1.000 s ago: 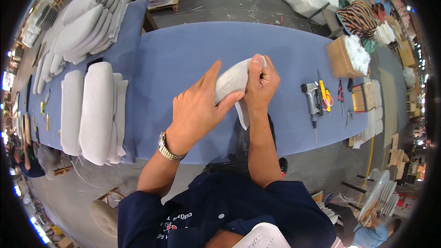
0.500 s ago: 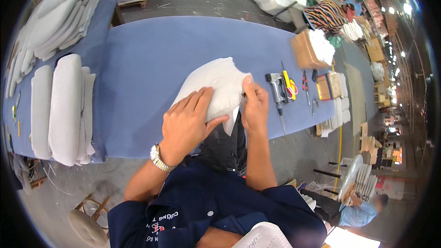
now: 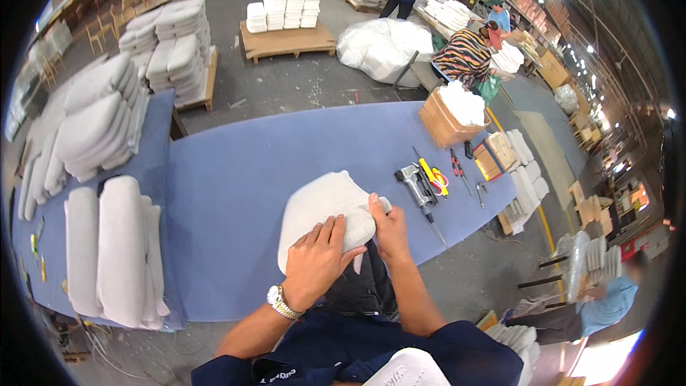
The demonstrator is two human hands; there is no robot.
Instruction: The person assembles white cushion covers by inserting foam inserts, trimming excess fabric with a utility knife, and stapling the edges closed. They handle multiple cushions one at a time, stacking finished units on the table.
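A light grey fabric-covered seat cushion (image 3: 312, 209) lies at the near edge of the blue-covered table, partly over my lap. My left hand (image 3: 318, 261) rests on its near part, fingers stretched flat together and thumb apart by the near edge. At the cushion's right side my right hand (image 3: 391, 232) grips the edge, thumb on top and fingers hidden beneath. Between the hands a rounded part of the cover bulges up, and a pale strip of cloth hangs below. A pneumatic stapler (image 3: 413, 184) lies right of my right hand.
Yellow-handled scissors (image 3: 437, 180), pliers (image 3: 457, 164) and a carton of white material (image 3: 446, 121) are on the right of the blue table (image 3: 221, 171). Rolled grey pads (image 3: 120, 250) stand at left, stacked cushions (image 3: 93, 129) behind them. Several people work farther off.
The view has tilted up, showing more of the floor beyond the table. A rounded part of the cushion now bulges between my hands, where the surface looked flatter. Both hands stay on the cushion.
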